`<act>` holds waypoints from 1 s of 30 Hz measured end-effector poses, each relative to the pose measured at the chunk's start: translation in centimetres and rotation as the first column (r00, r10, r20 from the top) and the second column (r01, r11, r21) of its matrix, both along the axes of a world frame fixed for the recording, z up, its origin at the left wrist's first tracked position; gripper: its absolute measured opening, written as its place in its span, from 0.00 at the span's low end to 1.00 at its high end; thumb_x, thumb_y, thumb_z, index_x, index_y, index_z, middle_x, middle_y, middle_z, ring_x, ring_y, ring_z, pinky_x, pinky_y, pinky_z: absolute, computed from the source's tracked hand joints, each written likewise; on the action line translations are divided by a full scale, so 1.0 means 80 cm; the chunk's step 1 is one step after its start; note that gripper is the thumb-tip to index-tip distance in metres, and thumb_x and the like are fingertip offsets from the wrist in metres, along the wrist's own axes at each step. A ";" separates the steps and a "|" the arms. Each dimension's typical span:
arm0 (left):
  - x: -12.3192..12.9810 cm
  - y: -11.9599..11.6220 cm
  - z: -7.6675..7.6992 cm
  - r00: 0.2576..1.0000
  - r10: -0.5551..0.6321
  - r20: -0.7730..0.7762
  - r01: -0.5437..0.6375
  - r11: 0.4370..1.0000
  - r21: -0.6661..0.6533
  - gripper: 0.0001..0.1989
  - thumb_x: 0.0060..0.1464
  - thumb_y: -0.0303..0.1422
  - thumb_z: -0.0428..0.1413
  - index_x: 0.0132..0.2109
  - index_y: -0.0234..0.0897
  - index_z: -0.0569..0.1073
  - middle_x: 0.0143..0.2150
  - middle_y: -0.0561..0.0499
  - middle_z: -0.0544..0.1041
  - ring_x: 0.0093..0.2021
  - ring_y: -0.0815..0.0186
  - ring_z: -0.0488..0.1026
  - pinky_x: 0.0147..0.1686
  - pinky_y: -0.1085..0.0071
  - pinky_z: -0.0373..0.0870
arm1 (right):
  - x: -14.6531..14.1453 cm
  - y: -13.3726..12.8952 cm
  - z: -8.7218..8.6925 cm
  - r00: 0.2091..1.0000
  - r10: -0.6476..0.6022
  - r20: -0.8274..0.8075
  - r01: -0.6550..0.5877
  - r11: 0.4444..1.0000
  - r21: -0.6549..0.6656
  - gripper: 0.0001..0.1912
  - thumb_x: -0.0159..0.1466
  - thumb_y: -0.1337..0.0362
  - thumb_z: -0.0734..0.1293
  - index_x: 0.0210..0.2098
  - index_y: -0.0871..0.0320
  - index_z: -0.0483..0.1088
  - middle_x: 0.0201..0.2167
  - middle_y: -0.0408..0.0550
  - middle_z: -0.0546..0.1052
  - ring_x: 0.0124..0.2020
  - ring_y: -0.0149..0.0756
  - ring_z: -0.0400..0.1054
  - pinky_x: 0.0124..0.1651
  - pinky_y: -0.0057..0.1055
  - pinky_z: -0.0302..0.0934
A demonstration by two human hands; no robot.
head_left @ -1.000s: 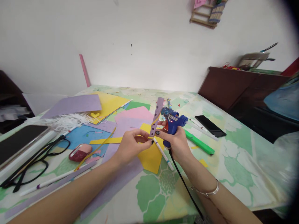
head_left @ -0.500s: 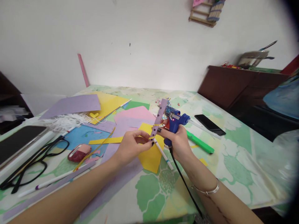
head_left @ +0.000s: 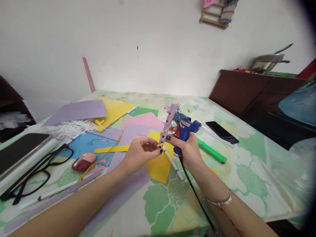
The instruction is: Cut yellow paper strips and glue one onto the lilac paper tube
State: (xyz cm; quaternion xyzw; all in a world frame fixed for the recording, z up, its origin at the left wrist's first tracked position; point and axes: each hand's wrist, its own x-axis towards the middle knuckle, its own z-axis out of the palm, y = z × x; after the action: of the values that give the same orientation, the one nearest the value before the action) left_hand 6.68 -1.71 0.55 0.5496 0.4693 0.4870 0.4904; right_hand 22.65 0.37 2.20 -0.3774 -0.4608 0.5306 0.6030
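Dotted purple piece, part-wound in yellow, held between two hands

Item: left hand (head_left: pixel 138 154), thumb and forefinger pinched on the lower end of a dotted purple piece (head_left: pixel 168 122), which leans upright between the hands.
Item: right hand (head_left: pixel 189 149), closed around a blue glue gun (head_left: pixel 184 132), its thumb and a fingertip close against the piece; whether they grip it cannot be told.
Condition: a thin yellow strip (head_left: pixel 161 144) crosses the lower half; the upper end shows none. Judged part-done, with the upper stretch unwound; whether glue is applied cannot be seen.
Below the hands: yellow paper (head_left: pixel 158 171); white pen (head_left: pixel 173 163).
Right of the right hand: green tool (head_left: pixel 211 151); beyond it, black phone (head_left: pixel 222 132).
Left of the left hand: earbud case (head_left: pixel 84 162); farther out, black glasses (head_left: pixel 43 174).
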 end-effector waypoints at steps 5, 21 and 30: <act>-0.001 0.001 0.000 1.000 0.003 0.004 -0.003 1.000 0.005 0.11 0.37 0.32 0.66 0.30 0.34 0.74 0.30 0.51 0.78 0.32 0.66 0.75 0.36 0.70 0.71 | -0.001 -0.002 0.003 0.999 0.049 -0.007 -0.049 0.999 0.004 0.18 0.45 0.65 0.77 0.34 0.57 0.71 0.32 0.45 0.79 0.31 0.35 0.75 0.36 0.30 0.68; 0.000 0.000 0.004 1.000 0.003 0.019 -0.003 0.999 -0.042 0.11 0.36 0.32 0.65 0.29 0.34 0.73 0.29 0.52 0.77 0.31 0.66 0.75 0.36 0.69 0.71 | -0.001 -0.004 0.004 0.995 0.079 -0.064 -0.079 0.997 -0.002 0.23 0.41 0.67 0.78 0.34 0.56 0.67 0.37 0.46 0.79 0.34 0.39 0.77 0.36 0.32 0.68; 0.000 0.000 0.004 1.000 -0.007 0.018 0.008 0.999 -0.034 0.10 0.37 0.31 0.66 0.30 0.33 0.75 0.30 0.51 0.78 0.32 0.66 0.75 0.37 0.70 0.70 | -0.001 -0.003 0.002 0.999 0.036 -0.014 -0.036 0.998 0.043 0.18 0.46 0.64 0.77 0.34 0.57 0.69 0.38 0.46 0.78 0.35 0.38 0.76 0.39 0.32 0.68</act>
State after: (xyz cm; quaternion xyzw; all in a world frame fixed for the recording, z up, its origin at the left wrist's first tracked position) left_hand 6.69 -1.73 0.86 0.5385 0.4710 0.4821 0.5057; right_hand 22.58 0.17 2.33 -0.3521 -0.4745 0.5341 0.6047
